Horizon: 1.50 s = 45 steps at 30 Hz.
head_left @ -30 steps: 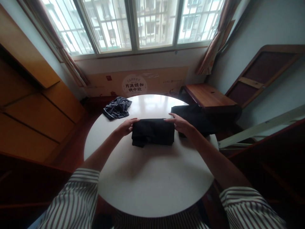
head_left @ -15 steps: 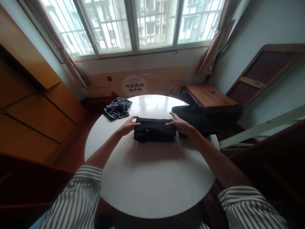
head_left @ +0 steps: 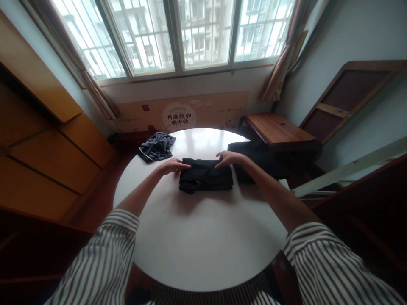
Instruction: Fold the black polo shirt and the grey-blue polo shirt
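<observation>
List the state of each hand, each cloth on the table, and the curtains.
Black folded cloth bundle, lying on the round white table
Left hand, touching the bundle's left end
Right hand, touching the bundle's right part
Dark grey cloth with white trim, crumpled
Larger black cloth, laid down, partly hidden by the right arm
Pinkish fabric curtains, drawn aside

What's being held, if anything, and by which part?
The folded black cloth in the middle has the left hand at its left end and the right hand at its far edge, toward the right; whether either grips can't be told.
</observation>
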{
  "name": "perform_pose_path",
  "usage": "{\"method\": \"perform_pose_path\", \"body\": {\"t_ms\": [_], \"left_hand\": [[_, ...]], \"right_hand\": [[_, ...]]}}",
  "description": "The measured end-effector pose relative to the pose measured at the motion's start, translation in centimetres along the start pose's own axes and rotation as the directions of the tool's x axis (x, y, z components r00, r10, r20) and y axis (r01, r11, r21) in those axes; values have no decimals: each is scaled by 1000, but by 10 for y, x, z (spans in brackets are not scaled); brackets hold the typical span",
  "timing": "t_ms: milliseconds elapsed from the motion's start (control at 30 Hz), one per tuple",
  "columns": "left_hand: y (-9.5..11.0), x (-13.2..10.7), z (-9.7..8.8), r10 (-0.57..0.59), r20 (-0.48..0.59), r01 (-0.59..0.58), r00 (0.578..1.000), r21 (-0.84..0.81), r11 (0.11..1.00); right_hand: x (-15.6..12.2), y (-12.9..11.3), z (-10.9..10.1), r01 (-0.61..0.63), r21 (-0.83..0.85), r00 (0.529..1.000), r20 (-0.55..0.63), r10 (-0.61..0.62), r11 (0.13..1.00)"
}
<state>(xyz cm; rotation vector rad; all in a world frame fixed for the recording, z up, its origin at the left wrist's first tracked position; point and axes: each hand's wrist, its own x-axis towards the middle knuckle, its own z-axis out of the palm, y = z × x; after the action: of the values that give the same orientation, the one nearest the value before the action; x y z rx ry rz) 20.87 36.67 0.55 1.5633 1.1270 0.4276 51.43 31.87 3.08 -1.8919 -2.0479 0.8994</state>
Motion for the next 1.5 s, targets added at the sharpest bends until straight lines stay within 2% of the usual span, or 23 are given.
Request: {"method": "perform_pose_path", "body": {"t_ms": [100,167,200,233,300,367,433,500,567,633,700,733,800,867,933,1000,1033,1100,1167,1200,1267,1333,1500], "left_hand": [[4,-1,2,65,79,-65,995,-3,998],[11,-8,3,180,91,-176,979,-56,983],[17,-15,3,253,58,-249,966,-64,966],[25,-23,3,327,-11,-327,945,-40,944],[41,-47,3,467,-168,-456,868,100,884],[53,-74,7,587,-216,-530,780,270,804],[50,-101,18,650,-145,-568,746,372,734],[31,-122,35,658,-29,-585,752,430,688],[1,-138,53,632,113,-598,767,484,639],[-26,-150,66,592,264,-628,762,524,575],[-40,-160,70,544,375,-655,750,530,538],[-40,-163,69,528,404,-662,747,522,538],[-32,-162,66,535,363,-644,763,509,572],[-19,-151,64,575,159,-561,802,529,636],[-10,-131,63,569,-70,-446,820,544,710],[-6,-109,62,522,-169,-377,836,515,770],[-6,-100,62,504,-180,-368,845,489,791],[-5,-86,61,496,-191,-382,847,430,818],[-3,-79,61,511,-204,-415,835,377,828],[-1,-78,61,514,-193,-429,836,354,831],[1,-76,61,509,-154,-440,847,334,833],[0,-74,61,498,-128,-427,858,361,829],[-14,-63,57,488,-168,-355,857,493,794]], "right_hand": [[-2,-5,-8,10,9,999,48,-10,1000],[-14,-9,-14,81,-3,996,42,-81,997],[-22,-11,-17,142,-23,990,4,-142,990],[-32,-14,-20,211,-50,975,-61,-214,976],[-54,-22,-24,334,-118,909,-222,-353,935],[-76,-28,-22,423,-167,826,-333,-455,890],[-94,-27,-12,487,-215,769,-353,-533,846],[-107,-15,8,512,-280,746,-324,-582,812],[-118,6,34,519,-340,769,-215,-602,784],[-130,29,58,530,-359,807,-62,-587,768],[-141,45,75,512,-353,841,20,-540,783],[-146,47,79,490,-347,856,17,-517,800],[-152,42,80,456,-331,866,-49,-498,826],[-150,24,78,467,-304,841,-138,-523,831],[-140,1,79,504,-284,801,-199,-564,816],[-125,-18,84,487,-276,800,-239,-550,829],[-116,-24,88,432,-269,822,-276,-498,861],[-97,-30,93,229,-227,875,-378,-303,946],[-82,-27,95,19,-158,897,-434,-86,987],[-77,-24,93,-43,-123,905,-425,-14,991],[-72,-17,87,-72,-59,927,-373,45,996],[-73,-10,81,-41,-6,936,-351,37,999],[-86,1,76,-36,-15,889,-457,25,999]]}}
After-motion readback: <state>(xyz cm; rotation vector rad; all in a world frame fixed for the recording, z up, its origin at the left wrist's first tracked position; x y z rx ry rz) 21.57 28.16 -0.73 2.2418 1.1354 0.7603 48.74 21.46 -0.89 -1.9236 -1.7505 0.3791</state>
